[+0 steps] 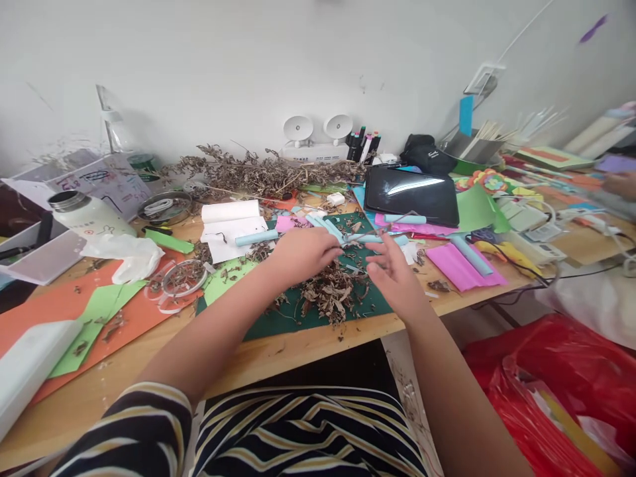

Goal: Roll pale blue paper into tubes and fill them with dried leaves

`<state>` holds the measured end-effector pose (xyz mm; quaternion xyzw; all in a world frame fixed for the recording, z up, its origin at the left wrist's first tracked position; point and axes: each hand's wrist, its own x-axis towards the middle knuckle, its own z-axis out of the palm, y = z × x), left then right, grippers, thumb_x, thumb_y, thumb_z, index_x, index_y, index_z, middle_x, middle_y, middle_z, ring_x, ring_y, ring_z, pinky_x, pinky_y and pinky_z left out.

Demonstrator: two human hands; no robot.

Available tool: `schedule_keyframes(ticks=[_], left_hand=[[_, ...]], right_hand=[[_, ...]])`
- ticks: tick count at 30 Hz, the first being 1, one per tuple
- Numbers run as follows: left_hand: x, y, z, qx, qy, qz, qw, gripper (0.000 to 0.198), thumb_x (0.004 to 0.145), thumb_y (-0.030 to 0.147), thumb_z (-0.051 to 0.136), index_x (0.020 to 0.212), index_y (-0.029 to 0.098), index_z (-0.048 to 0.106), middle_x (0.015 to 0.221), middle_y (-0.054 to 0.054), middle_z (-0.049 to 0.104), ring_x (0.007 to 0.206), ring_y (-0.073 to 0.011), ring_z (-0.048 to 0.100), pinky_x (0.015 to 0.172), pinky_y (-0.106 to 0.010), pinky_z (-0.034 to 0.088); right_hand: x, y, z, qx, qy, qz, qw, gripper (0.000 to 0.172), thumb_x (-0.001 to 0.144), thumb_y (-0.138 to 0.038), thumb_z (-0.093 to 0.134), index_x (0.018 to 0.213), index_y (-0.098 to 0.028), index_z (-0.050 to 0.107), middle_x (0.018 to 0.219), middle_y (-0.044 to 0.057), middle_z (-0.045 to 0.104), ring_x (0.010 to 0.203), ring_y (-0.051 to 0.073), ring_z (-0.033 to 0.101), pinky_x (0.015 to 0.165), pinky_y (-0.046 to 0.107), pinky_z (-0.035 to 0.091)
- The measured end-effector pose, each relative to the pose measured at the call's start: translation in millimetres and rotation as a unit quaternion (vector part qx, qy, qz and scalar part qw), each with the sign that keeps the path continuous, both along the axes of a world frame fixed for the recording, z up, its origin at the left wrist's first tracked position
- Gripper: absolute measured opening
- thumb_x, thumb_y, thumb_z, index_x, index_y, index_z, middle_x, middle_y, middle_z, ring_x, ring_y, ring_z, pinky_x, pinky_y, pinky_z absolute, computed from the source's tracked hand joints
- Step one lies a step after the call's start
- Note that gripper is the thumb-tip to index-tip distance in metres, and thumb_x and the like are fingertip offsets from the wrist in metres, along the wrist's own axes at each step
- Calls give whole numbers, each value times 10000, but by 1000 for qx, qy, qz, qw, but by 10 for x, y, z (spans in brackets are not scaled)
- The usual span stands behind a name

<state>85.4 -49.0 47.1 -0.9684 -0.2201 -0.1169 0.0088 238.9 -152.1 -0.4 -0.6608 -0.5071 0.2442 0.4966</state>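
My left hand [309, 253] is over the middle of the green cutting mat [293, 320], its fingers curled together near a light blue paper roll; what they pinch, if anything, is too small to make out. My right hand [390, 268] is to the right, with fingers and thumb apart, close to a thin dry stem [392, 226]. Between and below the hands lies a heap of dried leaves [330, 291]. Light blue paper rolls [325, 226] rest just beyond the hands, and another roll [256, 237] lies on white paper [229, 225] at the left.
Behind are a dry plant bundle [268, 173], a black tablet [412, 195] and markers [365, 146]. At left stand a white bottle [89, 213] and orange paper [30, 301]. Pink paper [454, 265] lies right, above a red plastic bag [556, 377]. Another person's hand [621, 185] shows far right.
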Motion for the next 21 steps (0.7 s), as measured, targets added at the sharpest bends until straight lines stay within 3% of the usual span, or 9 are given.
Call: schedule_keyframes(ticks=[2, 5, 10, 15, 21], left_hand=[[13, -71, -29, -21, 17, -36, 999, 308, 834, 372, 324, 857, 195, 575, 786, -33, 581, 724, -151, 534, 595, -249, 351], [0, -124, -43, -33, 38, -68, 996, 324, 803, 444, 366, 895, 197, 555, 791, -31, 572, 714, -154, 531, 593, -253, 346], [-43, -44, -55, 7, 18, -59, 998, 387, 743, 512, 433, 949, 198, 523, 862, -35, 573, 840, -190, 507, 684, -278, 332], [-80, 87, -77, -2, 82, -36, 996, 375, 826, 436, 293, 702, 168, 524, 654, -24, 560, 610, -147, 498, 508, -249, 264], [-153, 226, -68, -22, 101, -20, 994, 406, 828, 431, 266, 630, 167, 502, 561, -19, 527, 519, -131, 454, 464, -243, 224]], right_hand=[[-34, 47, 31, 40, 69, -8, 997, 407, 732, -475, 456, 1052, -228, 508, 860, 35, 584, 680, 125, 530, 573, 259, 417], [-70, 85, 34, 84, 131, -30, 987, 303, 734, -453, 466, 802, -184, 588, 563, -19, 516, 494, 83, 457, 455, 215, 354], [-54, 71, 13, 166, 210, -80, 960, 221, 718, -384, 514, 699, -170, 566, 552, -27, 502, 475, 64, 462, 432, 196, 343], [22, 25, 65, 254, 284, -153, 912, 173, 676, -323, 562, 621, -161, 538, 497, -40, 463, 433, 59, 444, 390, 191, 317], [280, -132, 129, 308, 310, -221, 872, 131, 672, -273, 545, 603, -183, 480, 501, -59, 431, 407, 44, 407, 374, 185, 302]])
